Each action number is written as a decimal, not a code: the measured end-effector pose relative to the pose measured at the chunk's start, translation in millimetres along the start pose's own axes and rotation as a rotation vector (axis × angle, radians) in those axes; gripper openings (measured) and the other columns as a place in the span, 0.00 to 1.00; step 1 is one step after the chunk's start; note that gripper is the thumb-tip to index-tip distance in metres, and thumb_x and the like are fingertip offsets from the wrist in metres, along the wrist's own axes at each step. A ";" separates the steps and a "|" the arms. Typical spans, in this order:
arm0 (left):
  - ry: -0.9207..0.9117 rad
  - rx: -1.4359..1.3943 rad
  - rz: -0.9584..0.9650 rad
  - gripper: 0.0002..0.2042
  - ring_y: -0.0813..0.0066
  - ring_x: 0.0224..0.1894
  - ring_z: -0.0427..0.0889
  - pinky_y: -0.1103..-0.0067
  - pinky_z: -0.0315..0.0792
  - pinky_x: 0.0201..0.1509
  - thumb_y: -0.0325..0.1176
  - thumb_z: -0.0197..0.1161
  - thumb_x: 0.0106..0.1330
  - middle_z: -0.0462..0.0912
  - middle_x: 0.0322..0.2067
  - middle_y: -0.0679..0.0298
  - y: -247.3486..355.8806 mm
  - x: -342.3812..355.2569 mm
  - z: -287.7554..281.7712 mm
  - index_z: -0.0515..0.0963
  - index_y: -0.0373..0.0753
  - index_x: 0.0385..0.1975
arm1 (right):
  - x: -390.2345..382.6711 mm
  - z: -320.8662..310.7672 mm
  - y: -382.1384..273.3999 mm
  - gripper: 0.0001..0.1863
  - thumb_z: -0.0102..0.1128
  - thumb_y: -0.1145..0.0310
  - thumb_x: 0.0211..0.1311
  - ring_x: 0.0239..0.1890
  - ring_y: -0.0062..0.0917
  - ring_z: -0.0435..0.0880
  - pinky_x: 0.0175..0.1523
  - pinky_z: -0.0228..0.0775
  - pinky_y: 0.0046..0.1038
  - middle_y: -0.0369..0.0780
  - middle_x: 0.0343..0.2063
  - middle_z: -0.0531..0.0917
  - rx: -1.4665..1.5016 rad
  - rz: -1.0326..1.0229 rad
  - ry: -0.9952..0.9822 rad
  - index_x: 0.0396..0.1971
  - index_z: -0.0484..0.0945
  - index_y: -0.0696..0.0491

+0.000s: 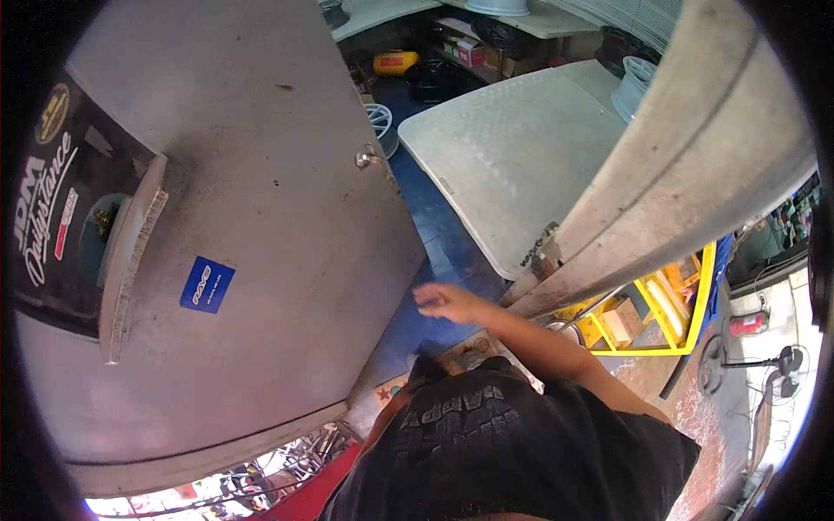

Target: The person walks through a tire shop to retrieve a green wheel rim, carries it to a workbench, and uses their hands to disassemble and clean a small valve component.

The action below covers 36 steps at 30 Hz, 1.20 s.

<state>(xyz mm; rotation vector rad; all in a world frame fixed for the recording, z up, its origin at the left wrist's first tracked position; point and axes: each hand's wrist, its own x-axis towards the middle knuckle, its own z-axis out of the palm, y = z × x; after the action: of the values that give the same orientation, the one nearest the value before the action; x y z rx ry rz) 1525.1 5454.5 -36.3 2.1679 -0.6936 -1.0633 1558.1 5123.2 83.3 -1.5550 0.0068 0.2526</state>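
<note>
My right hand (pixel 445 303) reaches forward across the doorway, over the blue floor (pixel 434 227). Its fingers are loosely bent and apart, with nothing in them. To its left stands a grey door (pixel 287 217), swung open, with a round metal knob (pixel 367 156) near its edge. The hand is nearest to this door edge and does not appear to touch it. Of my left arm only a strip of skin shows beside my dark shirt (pixel 512 443); my left hand is out of sight.
Ahead is a white table (pixel 530 148) with a wheel rim (pixel 634 87) on it; another rim (pixel 380 122) stands behind the door. A pale door frame (pixel 643 174) rises on the right. Beyond it are a yellow metal frame (pixel 695 295) and a fire extinguisher (pixel 749 324).
</note>
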 end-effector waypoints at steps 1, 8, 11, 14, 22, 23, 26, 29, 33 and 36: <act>-0.057 0.009 -0.042 0.17 0.59 0.42 0.83 0.68 0.74 0.51 0.41 0.57 0.66 0.84 0.39 0.54 -8.6 7.7 -7.2 0.78 0.36 0.48 | -5.6 6.4 17.6 0.29 0.63 0.65 0.62 0.58 0.28 0.73 0.61 0.65 0.30 0.45 0.58 0.73 -0.002 0.071 -0.018 0.61 0.67 0.57; -0.177 0.162 -0.024 0.16 0.63 0.42 0.83 0.72 0.75 0.49 0.42 0.58 0.65 0.85 0.40 0.54 -44.8 96.6 -127.9 0.81 0.39 0.47 | -14.0 29.3 72.9 0.28 0.50 0.54 0.71 0.64 0.30 0.67 0.69 0.53 0.31 0.45 0.60 0.73 0.128 0.269 -0.274 0.62 0.68 0.59; 0.076 0.001 0.017 0.15 0.65 0.39 0.83 0.72 0.74 0.45 0.40 0.58 0.65 0.85 0.38 0.55 -52.4 120.6 -194.2 0.81 0.38 0.44 | 8.0 19.7 91.7 0.27 0.44 0.54 0.73 0.64 0.30 0.66 0.69 0.52 0.31 0.43 0.61 0.72 0.218 0.202 -0.380 0.61 0.69 0.59; 0.392 0.019 0.064 0.16 0.68 0.34 0.83 0.72 0.75 0.42 0.40 0.63 0.63 0.85 0.33 0.55 39.3 137.1 -268.5 0.82 0.34 0.42 | 28.8 4.1 85.8 0.30 0.48 0.50 0.70 0.62 0.31 0.69 0.68 0.53 0.30 0.43 0.61 0.72 0.109 0.317 -0.363 0.63 0.67 0.56; 0.649 -0.248 0.263 0.09 0.77 0.35 0.80 0.79 0.73 0.42 0.30 0.62 0.64 0.84 0.31 0.60 132.4 207.3 -402.2 0.81 0.33 0.40 | 124.6 -56.4 -6.6 0.31 0.56 0.59 0.67 0.50 0.26 0.78 0.55 0.69 0.26 0.45 0.51 0.79 0.214 0.352 0.073 0.64 0.62 0.61; 0.635 -0.261 0.305 0.09 0.75 0.37 0.81 0.78 0.73 0.44 0.29 0.62 0.64 0.84 0.35 0.59 136.6 219.4 -413.9 0.80 0.33 0.42 | 140.1 -69.0 3.2 0.30 0.58 0.59 0.65 0.52 0.28 0.77 0.58 0.67 0.28 0.45 0.51 0.79 0.160 0.365 0.111 0.62 0.65 0.60; 0.704 -0.278 0.354 0.14 0.72 0.45 0.81 0.77 0.73 0.49 0.27 0.62 0.64 0.83 0.42 0.56 146.2 252.5 -438.4 0.77 0.34 0.49 | 195.4 -111.2 1.7 0.29 0.61 0.61 0.62 0.54 0.31 0.77 0.60 0.66 0.30 0.47 0.52 0.79 -0.010 0.320 0.126 0.59 0.69 0.60; 0.819 -0.242 0.328 0.20 0.68 0.55 0.78 0.75 0.72 0.54 0.25 0.61 0.63 0.79 0.51 0.53 153.9 286.0 -448.6 0.72 0.36 0.56 | 256.2 -165.1 41.5 0.31 0.63 0.59 0.60 0.52 0.32 0.79 0.59 0.68 0.31 0.50 0.50 0.80 -0.104 0.258 0.076 0.58 0.69 0.62; 0.929 -0.126 0.121 0.24 0.64 0.58 0.77 0.73 0.72 0.57 0.22 0.60 0.60 0.77 0.55 0.52 166.1 299.2 -450.1 0.69 0.36 0.59 | 346.6 -230.3 3.1 0.28 0.60 0.60 0.64 0.56 0.36 0.77 0.59 0.69 0.33 0.52 0.52 0.78 -0.360 0.277 -0.047 0.58 0.69 0.62; 1.046 -0.129 0.063 0.22 0.63 0.52 0.81 0.75 0.75 0.52 0.20 0.59 0.59 0.81 0.50 0.52 160.0 316.1 -452.9 0.73 0.36 0.56 | 415.5 -280.4 -27.1 0.27 0.60 0.60 0.64 0.53 0.34 0.79 0.57 0.70 0.32 0.50 0.50 0.80 -0.326 0.264 -0.083 0.58 0.70 0.62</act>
<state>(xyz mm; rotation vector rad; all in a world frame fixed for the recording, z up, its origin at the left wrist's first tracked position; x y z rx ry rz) 2038.9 5266.6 140.7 2.1721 -0.1786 0.1352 2010.8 4911.2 36.3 -1.8674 0.1110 0.5477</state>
